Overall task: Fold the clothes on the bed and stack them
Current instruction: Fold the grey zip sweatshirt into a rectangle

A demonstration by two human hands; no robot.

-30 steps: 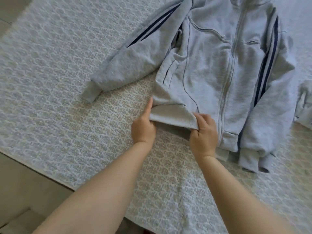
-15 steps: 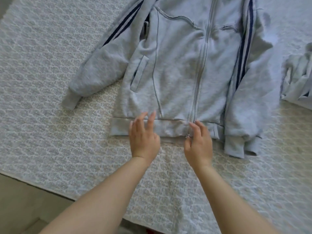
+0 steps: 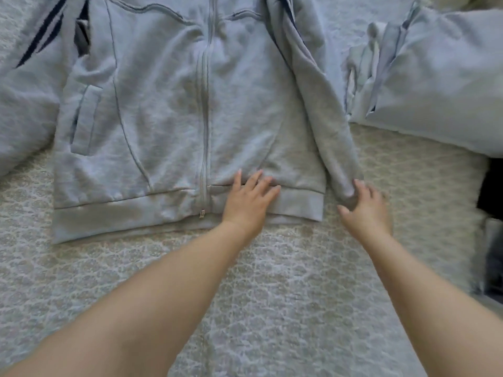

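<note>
Here a grey fleece zip jacket [image 3: 168, 110] lies front-up and flat on a bedspread [image 3: 272, 295] of pale, nubbly cloth woven in a repeating lattice. The jacket's knit is soft and faintly creased, with a ribbed hem band along its near edge, a zipper [image 3: 204, 126] running straight up the middle, a welt pocket on the viewer's left, and dark navy stripes on both sleeves. The left hand [image 3: 249, 201] rests palm-down on the hem band just right of the zipper, fingers straight and spread, gripping nothing. The right hand [image 3: 364, 208] curls thumb and fingers round the cuff of the sleeve [image 3: 324, 115], which slants down alongside the jacket's right edge, the cuff just beyond the hem corner. The other sleeve spreads off past the left border. To the right, well apart from the hands, sits a pile of folded grey garments [image 3: 424, 77]. A broad bare stretch of bedspread lies between the hem and the viewer; its right edge falls away to something dark.
</note>
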